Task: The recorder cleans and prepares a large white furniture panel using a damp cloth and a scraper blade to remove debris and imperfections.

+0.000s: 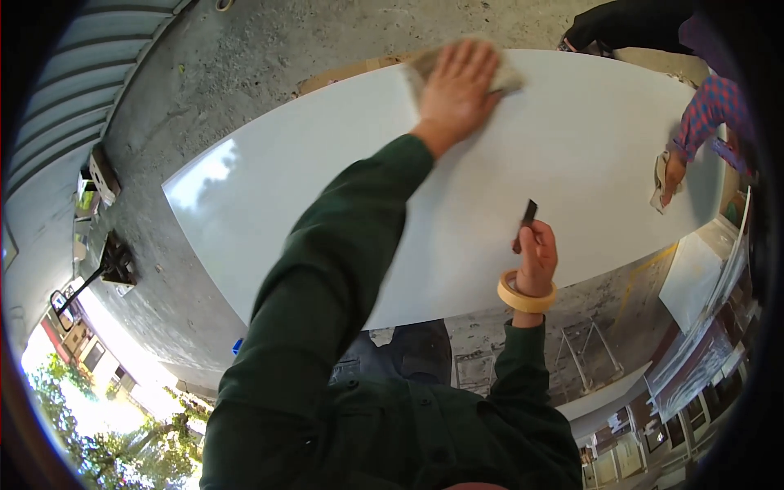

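A large glossy white panel (343,163) spreads out in front of me. My left hand (461,90) reaches to its far edge, palm down with the fingers laid over a beige cloth (423,72) and pressing it to the surface. Cloth and hand are slightly blurred. Above the near part of the panel, my right hand (537,260) is closed around a small dark, flat-ended tool (530,212); its exact kind cannot be made out. A roll of yellowish masking tape (527,303) hangs around my right wrist like a bracelet.
At the right end, another person's hand (674,175) under a checked sleeve (712,114) holds a light cloth (658,184) on the panel. Cardboard (351,73) shows beyond the far edge. A pallet jack (114,261) stands on the concrete floor at left. Wrapped sheets (694,367) lean at right.
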`<move>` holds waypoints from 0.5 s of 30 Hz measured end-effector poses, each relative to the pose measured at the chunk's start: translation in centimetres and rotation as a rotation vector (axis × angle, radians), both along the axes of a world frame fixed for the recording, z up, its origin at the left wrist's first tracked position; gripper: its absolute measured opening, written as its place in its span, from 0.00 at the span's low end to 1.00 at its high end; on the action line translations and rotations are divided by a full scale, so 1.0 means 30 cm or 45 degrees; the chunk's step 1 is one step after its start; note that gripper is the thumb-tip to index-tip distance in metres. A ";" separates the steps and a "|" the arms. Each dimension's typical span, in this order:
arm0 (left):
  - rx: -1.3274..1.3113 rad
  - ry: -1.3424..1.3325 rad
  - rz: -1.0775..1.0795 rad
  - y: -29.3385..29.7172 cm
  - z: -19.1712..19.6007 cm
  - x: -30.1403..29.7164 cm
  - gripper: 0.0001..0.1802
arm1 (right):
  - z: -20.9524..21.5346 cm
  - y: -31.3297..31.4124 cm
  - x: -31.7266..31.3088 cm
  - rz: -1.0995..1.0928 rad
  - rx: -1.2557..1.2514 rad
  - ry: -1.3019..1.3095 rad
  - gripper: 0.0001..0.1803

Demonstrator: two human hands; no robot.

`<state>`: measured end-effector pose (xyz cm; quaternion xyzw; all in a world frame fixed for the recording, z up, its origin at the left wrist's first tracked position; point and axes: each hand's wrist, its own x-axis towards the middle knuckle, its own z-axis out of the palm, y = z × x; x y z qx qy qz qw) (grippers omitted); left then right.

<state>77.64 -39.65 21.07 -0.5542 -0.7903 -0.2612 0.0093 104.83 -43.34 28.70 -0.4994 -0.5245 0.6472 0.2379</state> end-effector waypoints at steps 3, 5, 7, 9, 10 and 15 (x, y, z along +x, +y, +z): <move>0.087 0.031 -0.070 0.336 -0.036 0.204 0.31 | -0.021 0.092 0.120 -0.123 0.046 -0.055 0.07; 0.112 0.075 -0.090 0.417 -0.035 0.270 0.32 | -0.031 0.108 0.131 -0.180 0.038 -0.025 0.07; 0.121 0.065 -0.139 0.420 -0.026 0.256 0.32 | -0.020 0.132 0.122 -0.254 0.051 -0.028 0.09; 0.118 -0.027 -0.202 0.377 -0.033 0.247 0.32 | -0.025 0.177 0.138 -0.170 0.092 -0.077 0.09; 0.100 -0.064 -0.161 0.336 -0.026 0.226 0.32 | -0.021 0.202 0.146 -0.072 0.127 -0.131 0.10; -0.251 -0.015 0.074 -0.135 0.037 -0.056 0.34 | -0.137 0.255 -0.074 -0.039 0.015 0.012 0.07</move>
